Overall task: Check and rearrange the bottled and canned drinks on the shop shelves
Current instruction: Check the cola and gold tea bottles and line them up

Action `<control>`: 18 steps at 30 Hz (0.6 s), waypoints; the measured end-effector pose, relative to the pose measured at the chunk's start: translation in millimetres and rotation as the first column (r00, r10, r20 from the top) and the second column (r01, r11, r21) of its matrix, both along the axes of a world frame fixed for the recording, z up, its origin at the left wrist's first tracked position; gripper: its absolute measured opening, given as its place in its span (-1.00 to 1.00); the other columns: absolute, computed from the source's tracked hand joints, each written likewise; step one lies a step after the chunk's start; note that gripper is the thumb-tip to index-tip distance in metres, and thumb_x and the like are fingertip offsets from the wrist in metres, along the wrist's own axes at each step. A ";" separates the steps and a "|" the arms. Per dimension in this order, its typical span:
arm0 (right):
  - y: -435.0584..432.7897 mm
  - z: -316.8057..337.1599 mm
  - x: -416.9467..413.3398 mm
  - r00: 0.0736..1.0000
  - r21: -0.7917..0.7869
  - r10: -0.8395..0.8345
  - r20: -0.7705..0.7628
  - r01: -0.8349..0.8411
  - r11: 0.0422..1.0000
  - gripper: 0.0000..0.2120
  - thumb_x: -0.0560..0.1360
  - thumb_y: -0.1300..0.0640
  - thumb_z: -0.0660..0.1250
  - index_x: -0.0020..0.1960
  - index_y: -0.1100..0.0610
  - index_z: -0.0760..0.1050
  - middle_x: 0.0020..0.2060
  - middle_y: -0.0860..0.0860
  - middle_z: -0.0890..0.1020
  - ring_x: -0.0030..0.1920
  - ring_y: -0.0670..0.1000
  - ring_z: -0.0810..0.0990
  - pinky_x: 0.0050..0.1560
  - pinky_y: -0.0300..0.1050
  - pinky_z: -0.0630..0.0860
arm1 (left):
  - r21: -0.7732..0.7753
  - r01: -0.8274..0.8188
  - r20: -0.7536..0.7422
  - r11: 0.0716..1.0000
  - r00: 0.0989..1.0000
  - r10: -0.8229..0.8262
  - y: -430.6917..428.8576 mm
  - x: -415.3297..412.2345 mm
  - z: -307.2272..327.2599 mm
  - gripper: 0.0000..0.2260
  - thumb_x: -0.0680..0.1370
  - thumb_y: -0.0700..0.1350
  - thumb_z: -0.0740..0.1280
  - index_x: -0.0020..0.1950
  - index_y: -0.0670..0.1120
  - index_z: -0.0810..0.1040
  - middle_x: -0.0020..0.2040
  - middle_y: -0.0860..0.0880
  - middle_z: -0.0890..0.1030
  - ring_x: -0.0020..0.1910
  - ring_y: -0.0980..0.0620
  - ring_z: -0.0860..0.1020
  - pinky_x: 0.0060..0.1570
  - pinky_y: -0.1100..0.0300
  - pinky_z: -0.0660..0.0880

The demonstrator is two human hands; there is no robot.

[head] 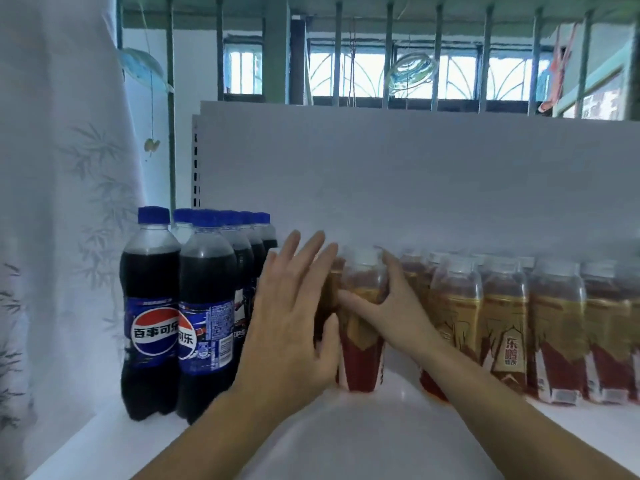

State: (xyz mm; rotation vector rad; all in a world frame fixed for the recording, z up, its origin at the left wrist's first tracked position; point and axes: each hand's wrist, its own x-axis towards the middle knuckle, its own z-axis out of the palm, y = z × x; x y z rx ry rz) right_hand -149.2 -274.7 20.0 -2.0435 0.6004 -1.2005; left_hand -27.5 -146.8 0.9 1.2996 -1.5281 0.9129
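My right hand (pixel 391 306) is wrapped round the red-and-gold bottle (pixel 362 341) at the left end of its row, thumb across the front, fingers behind the shoulder; my left hand (pixel 291 317) is open, fingers spread, palm flat beside the same bottle, gripping nothing. The risk I judge: that bottle stands forward of its row (pixel 519 323) and near the front of the shelf (pixel 346 441); a clumsy shove could tip it into its neighbours or off the edge; the left hand could also knock the cola bottles (pixel 180 306) just beside it. The shelf is white, smooth, probably slippery; a white back panel (pixel 415 174) rises behind, barred windows (pixel 381 71) above, a pale curtain (pixel 55 168) to the left.
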 end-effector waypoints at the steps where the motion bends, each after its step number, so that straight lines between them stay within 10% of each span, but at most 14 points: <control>1: 0.8 -1.0 1.5 0.999 0.056 0.043 -0.031 -0.041 0.998 -0.11 0.40 -0.12 0.56 0.56 -0.12 0.11 0.22 -0.28 0.49 0.14 -0.30 0.51 0.10 -0.38 0.50 | 0.036 -0.058 -0.001 0.998 0.998 0.058 -1.9 8.0 -5.9 -0.25 0.49 -0.10 0.31 0.62 -0.04 0.04 0.63 0.01 0.04 0.63 -0.03 -0.06 0.57 -0.01 -0.11; 9: 4.8 -6.3 -16.4 0.914 0.117 -0.007 -0.407 0.060 0.991 -0.36 0.42 -0.03 0.57 0.38 0.01 0.35 0.08 -0.15 0.58 0.00 -0.18 0.58 -0.07 -0.31 0.52 | 0.265 -0.148 -0.168 0.953 0.966 0.197 1.9 10.9 -13.8 -0.09 0.59 -0.16 0.29 0.49 0.14 -0.47 0.44 0.20 -0.59 0.46 0.18 -0.53 0.44 0.15 -0.42; 18: 12.6 -5.3 -2.3 0.875 0.132 -0.071 -0.478 0.152 0.979 -0.72 0.52 0.05 0.48 0.04 -0.06 0.36 -0.13 -0.15 0.53 -0.02 -0.04 0.57 0.15 0.00 0.60 | 0.271 -0.120 -0.204 0.955 0.962 0.179 0.1 15.1 -20.9 -0.10 0.58 -0.16 0.31 0.56 0.08 -0.38 0.54 0.14 -0.49 0.50 0.20 -0.46 0.45 0.21 -0.37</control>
